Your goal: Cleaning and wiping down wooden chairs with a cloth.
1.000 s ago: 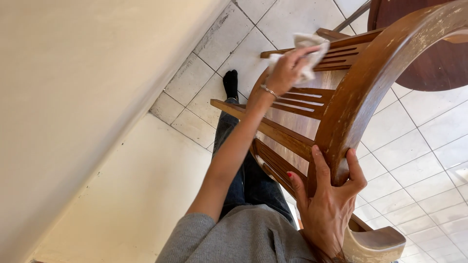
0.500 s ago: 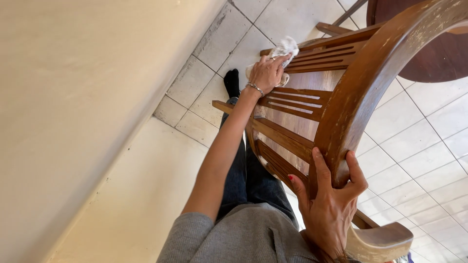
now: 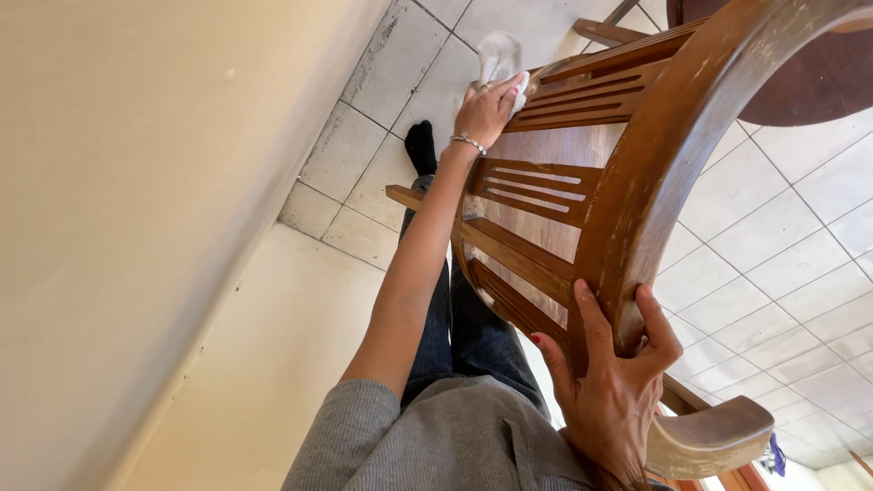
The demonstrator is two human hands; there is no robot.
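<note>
I hold a brown wooden chair with a curved back rail and slatted sides. My right hand grips the curved back rail close to my body. My left hand, with a thin bracelet on the wrist, reaches out to the far end of the chair. It presses a crumpled white cloth against the end of a slatted rail. My legs in dark jeans and a foot in a black sock show beneath the chair.
A cream wall fills the left side, close to my left arm. Pale floor tiles lie under the chair. A dark round wooden table stands just beyond the chair at the top right.
My left hand has slid the cloth leftward along the chair's far rail to its end. My right hand has kept its grip on the back rail.
</note>
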